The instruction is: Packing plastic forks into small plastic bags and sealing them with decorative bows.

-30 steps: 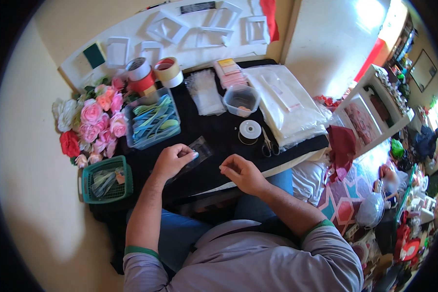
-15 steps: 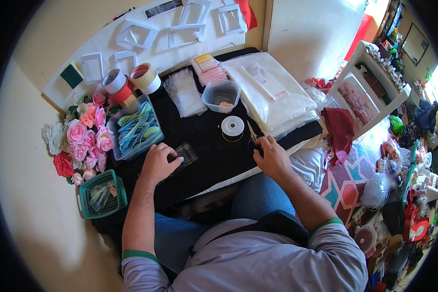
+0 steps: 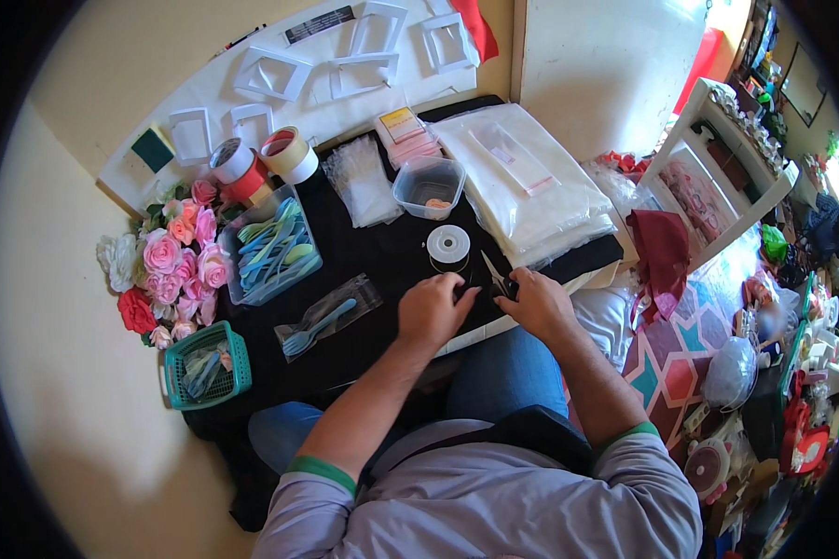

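My right hand [image 3: 543, 304] is closed around the dark handles of a pair of scissors [image 3: 493, 270], whose blades point away from me. Close to its left, my left hand [image 3: 431, 312] has thumb and fingers bent together in a pinch; anything in them is too small to make out. Just beyond that hand stands a white spool [image 3: 448, 244] with dark thin cord or ribbon on it. Farther left on the black cloth lies a clear plastic sleeve [image 3: 356, 296], with a light blue plastic fork [image 3: 319, 328] on or in it.
A clear tub of blue and green plastic cutlery [image 3: 272, 252] stands at left, beside artificial roses [image 3: 172, 261] and a green basket [image 3: 242, 368]. Tape rolls [image 3: 289, 156], small clear bags [image 3: 362, 182], a clear container [image 3: 428, 186] and large plastic sheets [image 3: 531, 186] line the back.
My left hand has moved right, away from the plastic sleeve to beside the spool, uncovering the blue fork. My right hand has stayed near the scissors. The view has shifted slightly.
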A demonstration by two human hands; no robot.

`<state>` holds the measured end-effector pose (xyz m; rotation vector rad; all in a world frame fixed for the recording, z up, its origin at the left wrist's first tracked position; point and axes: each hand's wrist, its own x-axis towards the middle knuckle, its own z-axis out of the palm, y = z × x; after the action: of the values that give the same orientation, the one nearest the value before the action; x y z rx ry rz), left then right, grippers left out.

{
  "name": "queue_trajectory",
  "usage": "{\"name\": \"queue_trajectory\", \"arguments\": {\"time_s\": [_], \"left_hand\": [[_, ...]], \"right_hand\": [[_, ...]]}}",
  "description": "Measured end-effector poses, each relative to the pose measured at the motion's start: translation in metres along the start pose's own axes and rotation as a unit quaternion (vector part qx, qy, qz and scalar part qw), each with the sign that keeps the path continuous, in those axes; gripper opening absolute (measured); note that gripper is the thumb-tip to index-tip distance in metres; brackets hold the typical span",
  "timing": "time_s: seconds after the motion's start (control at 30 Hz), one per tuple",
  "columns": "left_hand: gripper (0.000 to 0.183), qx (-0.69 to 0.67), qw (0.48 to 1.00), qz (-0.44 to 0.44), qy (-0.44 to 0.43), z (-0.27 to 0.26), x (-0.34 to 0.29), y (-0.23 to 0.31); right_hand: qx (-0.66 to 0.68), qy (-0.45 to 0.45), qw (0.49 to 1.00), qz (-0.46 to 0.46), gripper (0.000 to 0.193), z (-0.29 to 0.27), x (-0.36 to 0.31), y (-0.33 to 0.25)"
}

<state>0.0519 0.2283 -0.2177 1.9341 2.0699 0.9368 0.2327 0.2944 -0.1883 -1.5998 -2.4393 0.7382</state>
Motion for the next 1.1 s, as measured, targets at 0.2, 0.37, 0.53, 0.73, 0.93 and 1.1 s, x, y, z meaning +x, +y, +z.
{"name": "queue_trajectory", "arguments": {"time_s": [0.2, 0.37, 0.53, 0.73, 0.93, 1.1], "left_hand": [[0.022, 0.029, 0.998, -0.043, 0.046, 0.027, 0.007, 0.002], [0.018, 0.013, 0.997, -0.02, 0.078, 0.004, -0.015, -0.018], [0.014, 0.038, 0.992, 0.022, 0.122, -0.024, -0.039, -0.036], [0.013, 0.046, 0.988, 0.018, 0.145, -0.046, -0.064, -0.054], [0.013, 0.048, 0.985, 0.01, 0.166, -0.066, -0.084, -0.072], [0.013, 0.012, 0.986, -0.01, 0.166, -0.068, -0.095, -0.079]], "right_hand": [[-0.019, -0.02, 0.999, -0.027, 0.051, -0.004, 0.004, 0.007], [0.026, -0.057, 0.996, -0.071, 0.048, -0.011, -0.004, 0.006], [0.362, -0.233, 0.902, -0.026, 0.044, 0.009, -0.022, 0.001], [0.373, -0.29, 0.881, -0.007, 0.039, 0.025, -0.023, -0.031], [0.441, -0.333, 0.833, 0.034, 0.042, 0.054, -0.024, -0.051], [0.465, -0.308, 0.83, 0.024, 0.041, 0.061, -0.023, -0.068]]}}
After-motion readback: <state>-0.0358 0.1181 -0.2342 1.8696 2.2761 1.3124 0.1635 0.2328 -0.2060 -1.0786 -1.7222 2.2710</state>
